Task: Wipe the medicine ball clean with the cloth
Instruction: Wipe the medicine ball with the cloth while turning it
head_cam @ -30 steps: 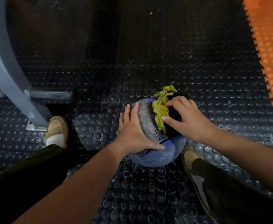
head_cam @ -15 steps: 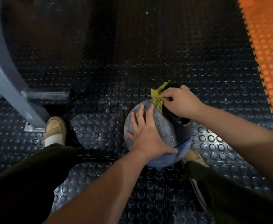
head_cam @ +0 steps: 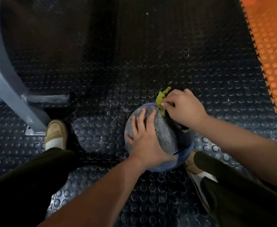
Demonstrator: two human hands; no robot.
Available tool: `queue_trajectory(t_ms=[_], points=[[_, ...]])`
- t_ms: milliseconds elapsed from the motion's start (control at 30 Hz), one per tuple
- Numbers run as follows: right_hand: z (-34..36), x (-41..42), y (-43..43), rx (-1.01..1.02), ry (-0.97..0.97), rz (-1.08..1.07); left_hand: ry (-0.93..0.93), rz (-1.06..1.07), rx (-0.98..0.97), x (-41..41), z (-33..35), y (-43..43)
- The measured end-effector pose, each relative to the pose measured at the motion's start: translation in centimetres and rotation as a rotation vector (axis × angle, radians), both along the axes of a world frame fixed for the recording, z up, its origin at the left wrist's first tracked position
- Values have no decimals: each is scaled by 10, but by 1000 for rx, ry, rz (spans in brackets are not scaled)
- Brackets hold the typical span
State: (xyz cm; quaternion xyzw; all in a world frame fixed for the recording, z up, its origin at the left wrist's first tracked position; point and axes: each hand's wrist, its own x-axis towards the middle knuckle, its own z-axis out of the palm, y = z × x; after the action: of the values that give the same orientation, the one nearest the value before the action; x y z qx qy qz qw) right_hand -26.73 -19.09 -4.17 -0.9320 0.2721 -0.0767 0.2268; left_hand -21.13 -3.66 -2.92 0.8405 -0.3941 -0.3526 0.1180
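Note:
The medicine ball (head_cam: 166, 136), grey and textured with blue ends, sits on the studded black floor between my feet. My left hand (head_cam: 145, 136) lies flat on its left side, fingers spread and pointing away from me, thumb hooked toward the near blue end. My right hand (head_cam: 183, 108) grips a bunched yellow-green cloth (head_cam: 161, 102) against the ball's far upper edge. Most of the cloth is hidden under my fingers; a dark part of it or of the ball shows below my wrist.
A grey metal frame leg (head_cam: 6, 82) with a floor bar (head_cam: 47, 99) stands at the left. My left shoe (head_cam: 56, 133) is beside it, my right shoe (head_cam: 191, 163) touches the ball. Orange studded matting (head_cam: 270, 51) borders the right.
My right hand has slid the cloth from the ball's top to its far edge, bunching it. My left hand has shifted higher onto the ball.

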Motion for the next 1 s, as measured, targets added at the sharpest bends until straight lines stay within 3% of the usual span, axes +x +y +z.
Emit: queue_trajectory(t_ms=[167, 300, 467, 633, 733, 900, 1000], points=[[5, 8, -8, 3, 89, 48, 44, 24, -15, 6, 2, -2], [15, -24, 15, -45, -75, 65, 46, -7, 1, 11, 4, -8], [17, -30, 18, -24, -106, 105, 40, -21, -12, 11, 2, -5], [5, 26, -16, 41, 123, -3, 34, 5, -29, 11, 1, -5], [3, 24, -17, 56, 155, 5, 47, 16, -54, 13, 0, -4], [21, -25, 22, -9, -81, 130, 67, -21, -67, 22, -3, -1], [18, -32, 25, 13, -66, 147, 66, -39, -62, 21, -3, 0]])
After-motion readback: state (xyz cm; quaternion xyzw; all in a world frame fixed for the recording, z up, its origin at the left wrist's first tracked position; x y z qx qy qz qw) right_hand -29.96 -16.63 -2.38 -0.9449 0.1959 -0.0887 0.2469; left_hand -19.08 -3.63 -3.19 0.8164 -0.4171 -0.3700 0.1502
